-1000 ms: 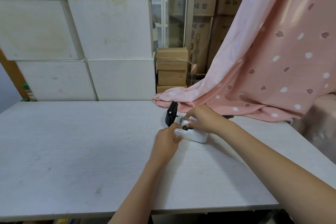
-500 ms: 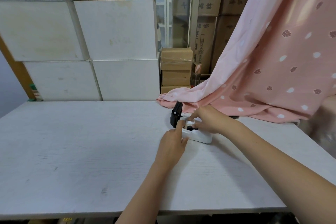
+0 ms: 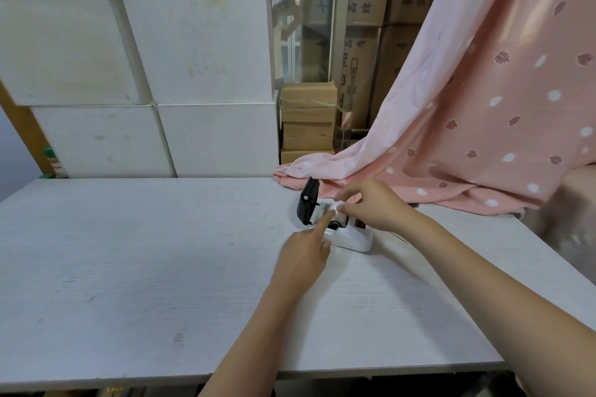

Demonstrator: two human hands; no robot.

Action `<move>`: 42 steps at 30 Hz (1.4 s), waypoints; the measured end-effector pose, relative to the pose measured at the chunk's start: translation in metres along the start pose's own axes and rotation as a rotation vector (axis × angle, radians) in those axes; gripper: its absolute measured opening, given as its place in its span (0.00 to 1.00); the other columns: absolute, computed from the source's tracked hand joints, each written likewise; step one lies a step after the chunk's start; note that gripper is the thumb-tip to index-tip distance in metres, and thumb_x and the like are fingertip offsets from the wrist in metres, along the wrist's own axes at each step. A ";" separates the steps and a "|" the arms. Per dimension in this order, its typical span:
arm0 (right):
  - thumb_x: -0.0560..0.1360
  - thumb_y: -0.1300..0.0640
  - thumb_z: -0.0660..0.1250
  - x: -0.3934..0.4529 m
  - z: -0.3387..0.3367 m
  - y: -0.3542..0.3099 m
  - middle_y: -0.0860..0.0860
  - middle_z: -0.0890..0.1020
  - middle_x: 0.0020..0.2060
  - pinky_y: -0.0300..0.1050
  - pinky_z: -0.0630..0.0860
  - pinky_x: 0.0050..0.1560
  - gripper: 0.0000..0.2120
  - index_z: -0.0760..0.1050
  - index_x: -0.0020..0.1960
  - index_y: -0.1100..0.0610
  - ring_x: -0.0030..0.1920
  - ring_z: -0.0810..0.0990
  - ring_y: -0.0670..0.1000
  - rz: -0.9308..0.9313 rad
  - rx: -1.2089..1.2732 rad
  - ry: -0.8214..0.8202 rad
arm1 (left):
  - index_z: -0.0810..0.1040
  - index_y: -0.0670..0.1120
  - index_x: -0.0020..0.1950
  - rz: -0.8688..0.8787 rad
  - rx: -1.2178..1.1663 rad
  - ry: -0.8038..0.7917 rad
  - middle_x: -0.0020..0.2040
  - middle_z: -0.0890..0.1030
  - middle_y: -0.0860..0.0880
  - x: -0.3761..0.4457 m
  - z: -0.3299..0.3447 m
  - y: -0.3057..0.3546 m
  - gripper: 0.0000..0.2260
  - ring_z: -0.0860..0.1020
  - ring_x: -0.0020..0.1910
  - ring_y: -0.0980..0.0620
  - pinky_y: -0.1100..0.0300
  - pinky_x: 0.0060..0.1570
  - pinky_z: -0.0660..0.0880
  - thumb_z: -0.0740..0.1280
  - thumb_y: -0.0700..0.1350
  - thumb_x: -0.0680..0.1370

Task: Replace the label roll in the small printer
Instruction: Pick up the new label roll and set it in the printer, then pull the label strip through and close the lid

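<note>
Item: small white label printer, lid open, on surface beside pink cloth. Right hand fingers pinching label paper; left hand forefinger pointing into bay. Advice: feed paper straight, steady the body.

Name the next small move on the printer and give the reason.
Probably seat the paper flat in the bay, then shut the lid. The lid stands open on the printer, the left hand points a finger into the bay, and the right hand pinches something white above it.
</note>
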State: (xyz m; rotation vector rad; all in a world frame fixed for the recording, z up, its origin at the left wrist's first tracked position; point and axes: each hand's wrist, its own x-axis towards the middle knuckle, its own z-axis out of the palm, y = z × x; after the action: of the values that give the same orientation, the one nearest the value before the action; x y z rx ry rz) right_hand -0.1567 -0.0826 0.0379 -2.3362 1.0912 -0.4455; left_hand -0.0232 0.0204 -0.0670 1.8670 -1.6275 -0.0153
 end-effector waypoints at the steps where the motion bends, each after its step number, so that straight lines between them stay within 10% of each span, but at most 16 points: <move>1: 0.79 0.55 0.73 0.000 0.002 -0.001 0.50 0.84 0.61 0.43 0.74 0.55 0.15 0.84 0.64 0.55 0.59 0.82 0.51 0.016 0.054 0.041 | 0.56 0.58 0.78 -0.004 0.006 -0.004 0.30 0.68 0.53 0.000 0.000 0.000 0.30 0.69 0.31 0.51 0.57 0.30 0.59 0.62 0.42 0.79; 7: 0.74 0.61 0.74 0.012 0.014 0.002 0.62 0.88 0.45 0.60 0.85 0.55 0.14 0.84 0.57 0.67 0.48 0.89 0.63 0.318 0.380 0.184 | 0.57 0.56 0.79 -0.020 0.011 -0.014 0.33 0.71 0.52 -0.002 -0.002 0.003 0.30 0.69 0.33 0.51 0.58 0.31 0.61 0.63 0.41 0.79; 13: 0.78 0.68 0.73 0.013 0.014 -0.004 0.61 0.82 0.32 0.46 0.82 0.33 0.08 0.77 0.42 0.69 0.28 0.79 0.54 0.473 0.490 0.097 | 0.55 0.56 0.79 -0.026 0.018 -0.022 0.34 0.73 0.51 -0.002 -0.002 0.004 0.31 0.71 0.33 0.50 0.57 0.31 0.63 0.62 0.41 0.79; 20: 0.77 0.69 0.74 0.009 0.009 0.009 0.62 0.85 0.34 0.40 0.83 0.28 0.15 0.77 0.59 0.78 0.25 0.83 0.52 0.536 0.630 0.069 | 0.54 0.57 0.79 -0.020 0.026 -0.016 0.36 0.73 0.51 -0.002 -0.003 0.006 0.31 0.71 0.34 0.50 0.57 0.32 0.63 0.62 0.42 0.79; 30: 0.78 0.70 0.72 -0.008 -0.001 0.030 0.62 0.83 0.36 0.40 0.85 0.33 0.12 0.79 0.59 0.76 0.30 0.83 0.54 0.570 0.767 0.095 | 0.58 0.57 0.78 -0.010 0.021 -0.016 0.34 0.71 0.52 -0.002 -0.003 0.005 0.30 0.71 0.34 0.50 0.56 0.33 0.64 0.63 0.42 0.78; 34: 0.78 0.72 0.71 -0.016 -0.002 0.040 0.63 0.83 0.37 0.50 0.88 0.49 0.12 0.78 0.59 0.79 0.32 0.82 0.55 0.574 0.807 0.084 | 0.58 0.58 0.77 0.003 0.008 -0.020 0.35 0.72 0.51 -0.003 -0.003 0.007 0.29 0.73 0.36 0.48 0.54 0.34 0.70 0.62 0.42 0.79; 38: 0.78 0.73 0.71 -0.023 -0.006 0.047 0.67 0.83 0.44 0.43 0.87 0.35 0.12 0.77 0.59 0.78 0.36 0.82 0.54 0.564 0.852 0.099 | 0.59 0.59 0.76 0.004 0.011 -0.020 0.35 0.73 0.51 -0.003 -0.004 0.008 0.28 0.74 0.36 0.48 0.53 0.35 0.71 0.62 0.41 0.78; 42: 0.77 0.72 0.72 -0.026 -0.007 0.056 0.63 0.83 0.40 0.50 0.87 0.49 0.12 0.79 0.59 0.78 0.35 0.82 0.53 0.578 0.837 0.118 | 0.59 0.59 0.75 0.010 0.022 -0.023 0.33 0.71 0.52 -0.003 -0.003 0.007 0.28 0.73 0.35 0.49 0.54 0.34 0.70 0.62 0.41 0.78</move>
State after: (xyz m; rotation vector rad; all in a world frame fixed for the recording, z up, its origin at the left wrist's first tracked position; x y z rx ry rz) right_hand -0.2110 -0.0947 0.0095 -1.2247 1.2506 -0.6543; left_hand -0.0293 0.0247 -0.0623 1.8820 -1.6587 -0.0144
